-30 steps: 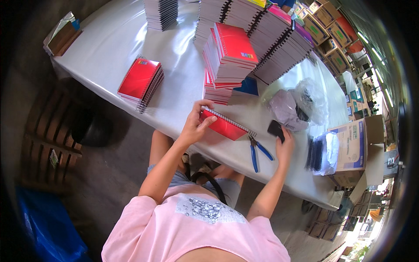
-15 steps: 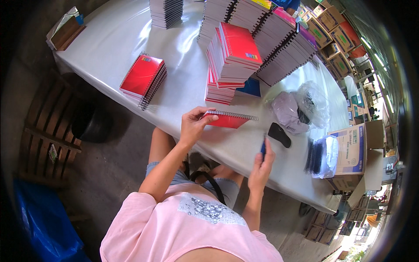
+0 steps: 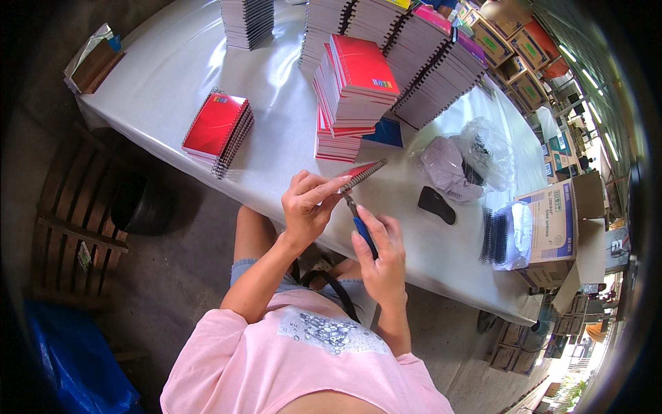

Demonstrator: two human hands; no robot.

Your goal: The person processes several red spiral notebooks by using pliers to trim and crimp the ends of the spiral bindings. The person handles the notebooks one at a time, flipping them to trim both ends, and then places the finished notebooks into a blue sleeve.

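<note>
Red-covered, spiral-coiled paper notebook [image 3: 365, 175] held tilted near mid-table, coil fitted, pinched in the fingers of the left hand [image 3: 309, 207]. Blue-handled metal pliers [image 3: 364, 234] grasped in the right hand [image 3: 383, 259], nose at the near coil end; cannot tell whether closed on wire. Clock read from notebook: near ten, low pile of coiled red notebooks [image 3: 217, 127], judged further along; at twelve, tall red-covered paper stack [image 3: 355, 83], no coils visible, judged left. Near edge of white-covered table [image 3: 276, 138] close at six; clear plastic bag [image 3: 491, 148] at three; black oblong object [image 3: 436, 205] near four; open room toward ten, short of the pile.
</note>
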